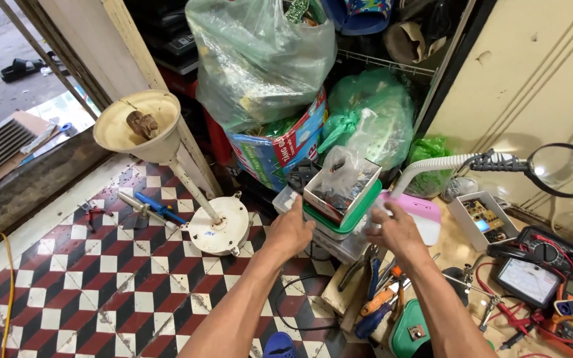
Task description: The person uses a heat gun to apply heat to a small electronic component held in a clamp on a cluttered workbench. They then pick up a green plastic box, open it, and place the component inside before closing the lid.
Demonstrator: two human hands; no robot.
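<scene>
My left hand (291, 230) grips the left side of a stack of small containers: a clear plastic tub (339, 246) at the bottom, a green-lidded tub (356, 212) on it, and a white open box (341, 189) of small parts with a clear bag on top. On the stack's right side, my right hand (396, 229) holds it beside a pink-and-white box (422, 217). Both forearms reach forward from the bottom of the view.
A cream fan stand (217, 225) with an upturned funnel-shaped cover lies on the checkered tile floor (101, 285). Green plastic bags (260, 59) pile behind. A magnifier lamp (562, 169), multimeters (532, 275), pliers (379, 298) and screwdrivers (160, 209) lie around.
</scene>
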